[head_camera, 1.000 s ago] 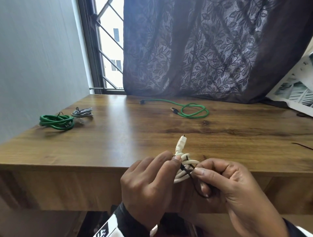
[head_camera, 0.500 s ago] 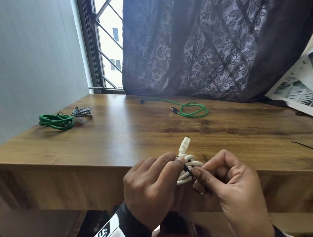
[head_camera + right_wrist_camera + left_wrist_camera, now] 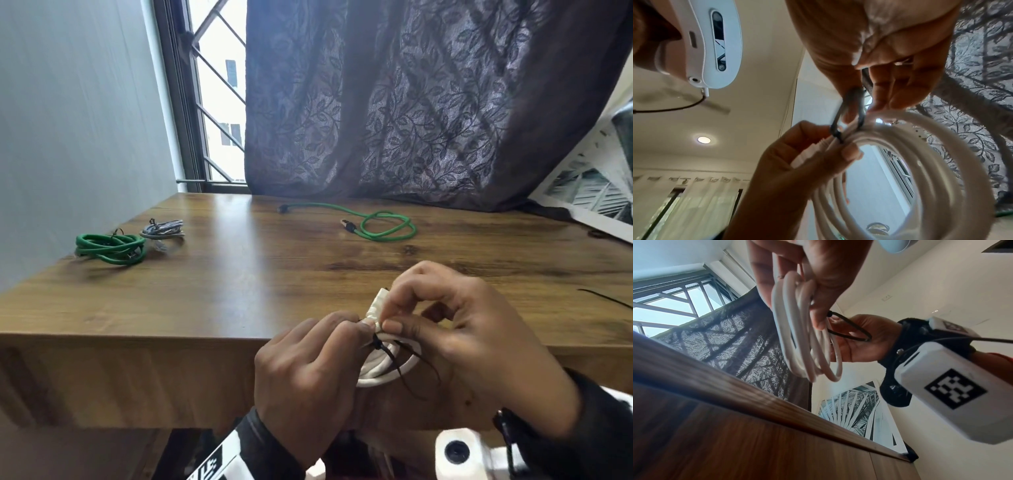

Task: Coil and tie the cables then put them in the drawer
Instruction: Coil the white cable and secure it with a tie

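Head view. I hold a coiled white cable (image 3: 383, 370) in front of the near edge of the wooden desk (image 3: 239, 274), above no part of its top. My left hand (image 3: 305, 380) pinches the coil at its upper side, where a thin black tie (image 3: 380, 344) wraps the strands. My right hand (image 3: 459, 329) has fingers curled and pinches the coil beside the white connector (image 3: 378, 303); the tie's loose ends trail down under this hand. On the desk, far left, a tied green cable bundle (image 3: 109, 248) lies touching or just beside a tied grey cable bundle (image 3: 164, 231). A loose green cable (image 3: 380, 228) lies uncoiled near the dark leaf-patterned curtain (image 3: 411, 102). Another black tie (image 3: 606, 298) lies at the right edge.

Left wrist view. My left hand (image 3: 813, 269) grips the white coil (image 3: 803, 340), whose loops hang below the fingers. The right hand (image 3: 865, 339) is behind it, the black tie (image 3: 849, 331) crossing its palm.

Right wrist view. My right hand (image 3: 890, 56) pinches the black tie's loop (image 3: 851, 105) between thumb and fingers. The left hand (image 3: 797, 162) clamps the coil (image 3: 920, 162) where the tie crosses the strands.
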Tool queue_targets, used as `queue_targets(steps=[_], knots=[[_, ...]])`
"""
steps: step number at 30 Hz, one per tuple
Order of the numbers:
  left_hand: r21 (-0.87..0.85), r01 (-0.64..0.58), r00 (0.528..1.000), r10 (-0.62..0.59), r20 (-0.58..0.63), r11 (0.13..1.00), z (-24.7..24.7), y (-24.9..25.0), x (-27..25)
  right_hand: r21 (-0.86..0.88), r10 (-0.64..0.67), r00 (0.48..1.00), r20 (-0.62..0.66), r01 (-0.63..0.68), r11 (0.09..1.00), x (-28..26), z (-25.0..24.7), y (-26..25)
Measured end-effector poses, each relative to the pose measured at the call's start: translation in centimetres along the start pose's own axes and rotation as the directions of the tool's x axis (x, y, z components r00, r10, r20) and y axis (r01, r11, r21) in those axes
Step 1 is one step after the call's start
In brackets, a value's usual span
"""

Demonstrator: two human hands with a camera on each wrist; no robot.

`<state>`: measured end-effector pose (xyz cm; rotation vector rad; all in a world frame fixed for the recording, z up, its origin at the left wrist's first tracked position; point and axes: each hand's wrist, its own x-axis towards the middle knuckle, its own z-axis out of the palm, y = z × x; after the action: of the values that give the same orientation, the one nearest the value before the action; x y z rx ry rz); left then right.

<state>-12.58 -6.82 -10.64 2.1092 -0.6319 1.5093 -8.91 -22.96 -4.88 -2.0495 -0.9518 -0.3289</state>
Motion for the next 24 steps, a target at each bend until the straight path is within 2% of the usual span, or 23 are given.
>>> queue_targets(steps=[6, 10, 13, 19, 24], knots=[[-0.009, 0.064, 0.997, -0.063, 0.042, 0.998, -0.2, -0.4, -0.3, 0.159, -0.058, 0.996, -0.064, 0.068, 0.985, 1.1, -0.1, -0.3], [-0.106, 0.252, 0.968, -0.25, 0.031, 0.962, -0.9, -1.0, -0.2, 0.139, -0.015, 1.0, 0.019, 0.013, 0.99, 1.9, -0.7, -0.4], [-0.14, 0.371, 0.928, -0.371, 0.03, 0.918, -1.7, -1.8, 0.2, 0.245, 0.056, 0.998, -0.035, -0.046, 0.968, 2.2, -1.0, 0.4], [-0.141, 0.421, 0.904, -0.427, -0.017, 0.896, -2.5, -2.6, 0.5, 0.487, 0.111, 0.994, 0.015, -0.104, 0.867, 2.0, 0.0, 0.2], [-0.159, 0.467, 0.879, -0.476, -0.017, 0.87, -2.6, -3.0, 0.1, 0.456, 0.124, 0.985, -0.119, -0.057, 0.888, 2.2, 0.2, 0.7]])
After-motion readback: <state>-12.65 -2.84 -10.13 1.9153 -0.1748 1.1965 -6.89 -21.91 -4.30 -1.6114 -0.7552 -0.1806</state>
